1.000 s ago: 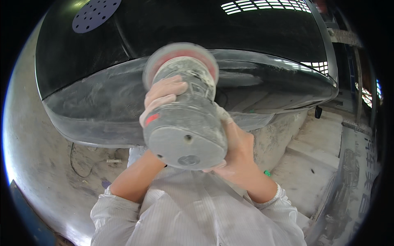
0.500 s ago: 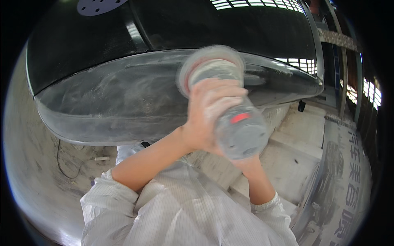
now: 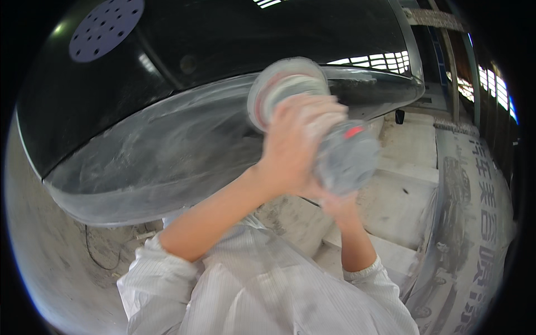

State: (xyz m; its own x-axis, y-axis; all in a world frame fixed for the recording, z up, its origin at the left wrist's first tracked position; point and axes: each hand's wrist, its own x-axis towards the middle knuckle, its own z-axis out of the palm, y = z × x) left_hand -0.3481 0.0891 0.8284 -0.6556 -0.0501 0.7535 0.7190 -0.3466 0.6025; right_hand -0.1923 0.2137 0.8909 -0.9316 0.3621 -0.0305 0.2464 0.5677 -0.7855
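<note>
the sander (image 3: 349, 159) has shifted rightward, placing abrasion farther along the panel (image 3: 151, 151); left hand (image 3: 293, 139) clamped around sander, right hand's (image 3: 338, 202) closure indeterminable.

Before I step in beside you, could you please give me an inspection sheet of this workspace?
Surface: curved dark panel, smeared with pale dust; glossy black panel adjoins its far side.
Job's things: sander, blurred, its round pad at the dark panel; contact is hard to judge.
Clutter: perforated purple disc on the glossy black panel; small black object at right.
Hands: left hand wraps the sander's body; right hand is at its rear end, fingers blurred.
Cables: thin cable loops low at left.
Surroundings: grey printed sheet at far right.
</note>
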